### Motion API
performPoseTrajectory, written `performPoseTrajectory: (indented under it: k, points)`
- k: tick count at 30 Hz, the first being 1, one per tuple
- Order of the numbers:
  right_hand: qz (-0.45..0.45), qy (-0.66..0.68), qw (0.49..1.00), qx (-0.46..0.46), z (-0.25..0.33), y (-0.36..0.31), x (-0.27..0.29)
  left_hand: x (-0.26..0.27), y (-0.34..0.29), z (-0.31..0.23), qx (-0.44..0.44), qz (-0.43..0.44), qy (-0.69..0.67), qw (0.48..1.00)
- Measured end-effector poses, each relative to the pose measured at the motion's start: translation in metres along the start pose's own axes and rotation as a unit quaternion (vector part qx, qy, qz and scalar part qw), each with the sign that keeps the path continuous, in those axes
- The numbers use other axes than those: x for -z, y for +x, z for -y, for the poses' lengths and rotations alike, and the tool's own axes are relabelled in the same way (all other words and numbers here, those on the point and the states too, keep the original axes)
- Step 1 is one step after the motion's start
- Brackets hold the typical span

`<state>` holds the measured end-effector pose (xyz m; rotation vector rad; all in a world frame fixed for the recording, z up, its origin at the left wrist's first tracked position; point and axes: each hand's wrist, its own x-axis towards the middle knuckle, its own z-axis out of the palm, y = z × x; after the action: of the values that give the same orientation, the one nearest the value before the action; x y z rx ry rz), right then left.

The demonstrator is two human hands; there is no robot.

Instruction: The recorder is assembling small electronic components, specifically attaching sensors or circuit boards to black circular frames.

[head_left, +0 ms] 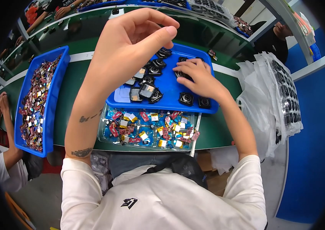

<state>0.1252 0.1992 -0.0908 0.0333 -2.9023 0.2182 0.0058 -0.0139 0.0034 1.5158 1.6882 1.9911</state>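
Note:
My left hand (135, 40) is raised high above the bench, fingers curled and thumb tip close against the index fingertip. Whatever lies between those fingers, if anything, is hidden. In the blue tray (162, 105), my right hand (197, 76) has its fingers bent over a black watch case (180, 74), which they partly cover. Other black watch cases (186, 98) lie near this hand in the right part of the tray. A looser pile of watch cases (155, 70) fills the middle, some with grey, square faces (146, 90) upward.
Before the tray, a clear plastic tray (103, 135) holds small red boards and silver-yellow batteries. A long blue bin (49, 130) of similar parts stands left. Stacked black-patterned trays in white plastic (260, 103) stand right. Another person's hands (3, 102) rest at far left.

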Motion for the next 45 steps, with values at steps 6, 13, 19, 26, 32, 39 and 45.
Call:
performPoseTrajectory:
  k: [6, 13, 19, 26, 32, 39, 45]
  points:
    - [0.001, 0.122, 0.984, 0.129, 0.092, -0.032, 0.016, -0.003, -0.002, -0.001, 0.006, 0.010, -0.007, 1.000]
    - [0.004, 0.060, 0.984, 0.170, 0.111, -0.031, -0.020, -0.007, -0.005, 0.001, 0.029, 0.075, 0.005, 0.997]
    - [-0.062, 0.331, 0.940, 0.064, 0.092, -0.023, 0.013, -0.006, -0.004, 0.000, 0.000, 0.139, 0.063, 0.988]
    - [-0.133, 0.622, 0.770, -0.049, 0.059, 0.002, 0.068, 0.003, 0.001, -0.011, 0.003, 0.207, 0.059, 0.977]
    - [-0.148, 0.663, 0.733, -0.020, 0.059, 0.014, 0.076, -0.002, -0.004, -0.007, 0.011, 0.066, 0.069, 0.995]
    - [-0.178, 0.613, 0.770, -0.016, 0.065, 0.015, 0.075, -0.004, -0.002, -0.006, 0.062, 0.062, 0.000, 0.996]
    - [-0.297, 0.417, 0.857, 0.066, 0.059, 0.013, 0.069, -0.010, -0.001, -0.005, 0.159, 0.047, -0.066, 0.984]
